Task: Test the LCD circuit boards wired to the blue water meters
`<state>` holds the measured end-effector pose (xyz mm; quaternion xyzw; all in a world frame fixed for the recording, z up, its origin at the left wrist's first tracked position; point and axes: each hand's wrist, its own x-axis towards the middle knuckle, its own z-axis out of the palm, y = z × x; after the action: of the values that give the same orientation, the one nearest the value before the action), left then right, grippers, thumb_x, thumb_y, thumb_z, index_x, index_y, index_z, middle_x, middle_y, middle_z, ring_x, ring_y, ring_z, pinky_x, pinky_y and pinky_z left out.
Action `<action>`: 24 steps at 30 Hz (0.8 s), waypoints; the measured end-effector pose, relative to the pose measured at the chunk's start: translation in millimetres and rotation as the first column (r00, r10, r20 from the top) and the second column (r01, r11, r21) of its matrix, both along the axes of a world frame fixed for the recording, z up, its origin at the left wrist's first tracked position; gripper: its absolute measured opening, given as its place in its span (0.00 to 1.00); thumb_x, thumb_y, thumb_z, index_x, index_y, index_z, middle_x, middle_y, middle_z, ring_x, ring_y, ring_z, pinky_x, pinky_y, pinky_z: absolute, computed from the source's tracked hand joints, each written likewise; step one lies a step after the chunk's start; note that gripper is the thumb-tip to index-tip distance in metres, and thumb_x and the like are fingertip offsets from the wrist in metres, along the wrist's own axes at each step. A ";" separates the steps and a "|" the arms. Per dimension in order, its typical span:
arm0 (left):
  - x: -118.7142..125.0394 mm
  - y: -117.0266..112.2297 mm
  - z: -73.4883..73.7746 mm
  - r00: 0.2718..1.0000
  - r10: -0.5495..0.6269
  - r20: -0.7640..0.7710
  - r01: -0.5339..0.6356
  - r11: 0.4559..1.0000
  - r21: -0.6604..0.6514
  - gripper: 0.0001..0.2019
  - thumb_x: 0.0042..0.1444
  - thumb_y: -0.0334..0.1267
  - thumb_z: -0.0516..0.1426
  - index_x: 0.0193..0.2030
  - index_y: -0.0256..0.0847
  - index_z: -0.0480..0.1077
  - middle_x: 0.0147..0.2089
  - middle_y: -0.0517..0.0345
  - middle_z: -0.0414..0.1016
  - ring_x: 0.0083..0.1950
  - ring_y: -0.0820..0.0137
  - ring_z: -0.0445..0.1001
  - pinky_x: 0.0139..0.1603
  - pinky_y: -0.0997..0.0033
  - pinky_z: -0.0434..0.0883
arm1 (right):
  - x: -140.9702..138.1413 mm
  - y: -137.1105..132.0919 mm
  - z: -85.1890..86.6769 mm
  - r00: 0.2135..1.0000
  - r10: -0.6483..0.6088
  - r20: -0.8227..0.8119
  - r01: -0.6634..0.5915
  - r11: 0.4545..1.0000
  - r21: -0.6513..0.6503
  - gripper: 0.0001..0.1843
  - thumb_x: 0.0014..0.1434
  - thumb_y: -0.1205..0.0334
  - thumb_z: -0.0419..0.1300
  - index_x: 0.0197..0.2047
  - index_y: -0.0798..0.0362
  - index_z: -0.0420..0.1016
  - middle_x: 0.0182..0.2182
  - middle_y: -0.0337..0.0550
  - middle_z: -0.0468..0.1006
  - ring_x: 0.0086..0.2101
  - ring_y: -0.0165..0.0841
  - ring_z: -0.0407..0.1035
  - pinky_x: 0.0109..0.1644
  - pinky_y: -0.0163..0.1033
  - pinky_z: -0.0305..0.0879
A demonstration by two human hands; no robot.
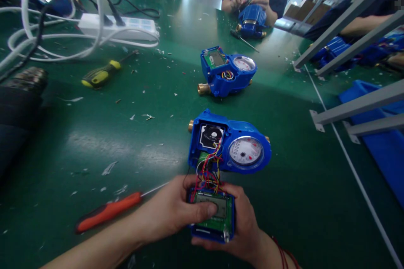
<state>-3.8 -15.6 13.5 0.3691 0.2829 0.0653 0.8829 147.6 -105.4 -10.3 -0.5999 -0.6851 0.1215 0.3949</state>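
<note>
A blue water meter [229, 146] lies opened on the green table [94, 142], its round dial to the right and coloured wires [211, 168] spilling from its left cavity. The wires run down to a blue cover with a green circuit board and display [213, 212]. My left hand [172, 212] grips that cover from the left, thumb pressed on the display. My right hand [243, 227] wraps around it from the right and underneath. An orange-handled screwdriver [109, 212] lies just left of my left hand.
A second opened blue meter [225, 71] sits farther back. A yellow-black screwdriver [101, 75], a white power strip [121, 28] and cables lie at back left. Another person's hands [249, 1] work on a meter across the table. Grey rack rails [356, 105] and a blue bin stand right.
</note>
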 end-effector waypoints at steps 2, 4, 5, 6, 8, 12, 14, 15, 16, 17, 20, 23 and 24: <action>1.6 -1.8 0.9 1.000 0.018 0.019 -0.018 1.000 0.003 0.14 0.50 0.37 0.61 0.43 0.37 0.67 0.37 0.58 0.73 0.39 0.72 0.71 0.42 0.72 0.69 | -0.7 -1.3 -0.4 1.000 0.024 0.012 -0.024 1.000 0.016 0.38 0.46 0.35 0.58 0.51 0.54 0.56 0.31 0.46 0.75 0.28 0.39 0.75 0.29 0.40 0.75; 2.2 -3.2 1.6 1.000 0.008 -0.011 -0.007 0.999 0.040 0.15 0.48 0.39 0.62 0.42 0.36 0.68 0.38 0.57 0.73 0.39 0.71 0.71 0.42 0.70 0.69 | -1.2 -2.5 -1.2 0.999 0.043 0.021 -0.043 0.999 0.024 0.39 0.46 0.36 0.59 0.52 0.55 0.55 0.32 0.47 0.75 0.29 0.39 0.75 0.31 0.40 0.75; 2.3 -3.5 1.9 1.000 -0.001 -0.026 0.002 0.999 0.049 0.15 0.48 0.39 0.63 0.41 0.36 0.69 0.37 0.56 0.73 0.39 0.70 0.71 0.41 0.70 0.69 | -1.5 -2.6 -1.3 0.999 0.044 0.031 -0.045 0.999 0.030 0.39 0.46 0.37 0.59 0.52 0.55 0.55 0.32 0.47 0.75 0.29 0.39 0.75 0.31 0.41 0.75; 2.3 -3.6 2.3 0.999 -0.005 -0.034 0.006 0.999 0.048 0.15 0.48 0.39 0.63 0.41 0.35 0.69 0.37 0.56 0.74 0.39 0.70 0.71 0.42 0.69 0.69 | -1.8 -2.4 -1.2 0.998 0.040 0.041 -0.042 0.998 0.043 0.39 0.46 0.37 0.59 0.52 0.55 0.55 0.32 0.47 0.75 0.29 0.39 0.75 0.30 0.41 0.75; 2.3 -3.5 3.1 0.999 -0.001 -0.034 0.003 0.999 0.039 0.15 0.48 0.39 0.62 0.42 0.36 0.69 0.37 0.57 0.74 0.39 0.70 0.71 0.42 0.69 0.69 | -2.3 -1.1 -0.1 0.998 0.036 0.056 -0.039 0.997 0.062 0.38 0.48 0.36 0.57 0.51 0.56 0.55 0.31 0.47 0.75 0.28 0.39 0.75 0.29 0.40 0.75; 2.4 -3.2 3.8 1.000 0.006 -0.017 -0.006 1.000 0.010 0.16 0.47 0.39 0.63 0.41 0.36 0.69 0.37 0.57 0.74 0.38 0.72 0.71 0.41 0.70 0.68 | -3.0 1.6 2.6 0.998 0.047 0.051 -0.050 0.997 0.059 0.37 0.50 0.36 0.55 0.51 0.57 0.55 0.30 0.47 0.76 0.28 0.38 0.75 0.28 0.39 0.74; 2.4 -3.3 3.6 1.000 0.007 -0.018 -0.007 1.000 0.010 0.15 0.47 0.39 0.63 0.40 0.35 0.69 0.37 0.57 0.74 0.37 0.72 0.71 0.41 0.70 0.68 | -3.2 1.4 2.6 0.998 0.041 0.056 -0.045 0.997 0.055 0.37 0.49 0.36 0.55 0.50 0.58 0.55 0.30 0.47 0.76 0.28 0.39 0.75 0.29 0.40 0.74; 2.4 -3.3 3.5 1.000 0.010 -0.018 -0.009 1.000 0.016 0.15 0.47 0.39 0.63 0.39 0.34 0.69 0.37 0.57 0.74 0.37 0.72 0.71 0.41 0.70 0.68 | -3.4 1.0 2.2 0.997 0.041 0.060 -0.044 0.998 0.052 0.37 0.49 0.35 0.55 0.50 0.58 0.55 0.30 0.47 0.76 0.28 0.39 0.75 0.29 0.40 0.74; 2.5 -3.2 3.4 1.000 0.009 -0.019 -0.008 1.000 0.022 0.15 0.47 0.39 0.63 0.39 0.34 0.69 0.37 0.56 0.74 0.37 0.72 0.71 0.41 0.70 0.68 | -3.5 0.6 1.9 0.997 0.042 0.063 -0.045 0.998 0.051 0.38 0.49 0.35 0.55 0.50 0.58 0.55 0.30 0.47 0.76 0.28 0.39 0.75 0.29 0.40 0.74; 2.6 -3.0 3.3 1.000 0.008 -0.021 -0.008 1.000 0.024 0.15 0.47 0.39 0.63 0.40 0.34 0.69 0.37 0.56 0.74 0.36 0.73 0.71 0.41 0.71 0.68 | -3.6 0.3 1.5 0.997 0.040 0.066 -0.043 0.998 0.052 0.38 0.49 0.35 0.56 0.50 0.58 0.55 0.31 0.47 0.76 0.28 0.39 0.75 0.29 0.40 0.74; 3.1 -2.2 3.2 1.000 0.009 -0.018 -0.008 1.000 0.028 0.15 0.47 0.39 0.63 0.40 0.34 0.69 0.36 0.57 0.74 0.35 0.74 0.71 0.39 0.73 0.69 | -3.9 0.1 1.3 0.997 0.042 0.067 -0.045 0.998 0.054 0.38 0.49 0.36 0.56 0.51 0.57 0.55 0.31 0.47 0.76 0.28 0.39 0.75 0.29 0.40 0.75; 3.1 -2.0 3.4 1.000 0.012 -0.014 -0.011 0.999 0.037 0.15 0.47 0.39 0.63 0.40 0.34 0.70 0.35 0.58 0.74 0.35 0.75 0.70 0.38 0.74 0.69 | -3.8 0.5 1.8 0.996 0.043 0.084 -0.047 0.997 0.054 0.37 0.50 0.36 0.55 0.50 0.58 0.55 0.30 0.47 0.76 0.29 0.39 0.75 0.29 0.39 0.75; 3.0 -2.1 3.5 1.000 0.010 -0.014 -0.009 0.999 0.041 0.15 0.47 0.39 0.63 0.40 0.34 0.70 0.35 0.58 0.74 0.35 0.74 0.70 0.38 0.74 0.69 | -3.8 0.6 1.9 0.995 0.042 0.090 -0.047 0.997 0.054 0.37 0.50 0.36 0.55 0.50 0.58 0.55 0.30 0.47 0.76 0.28 0.39 0.75 0.29 0.39 0.75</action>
<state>-0.8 -17.7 17.1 0.3862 0.2893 0.0726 0.8729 143.8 -104.8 -8.4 -0.5779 -0.7184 0.0843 0.3778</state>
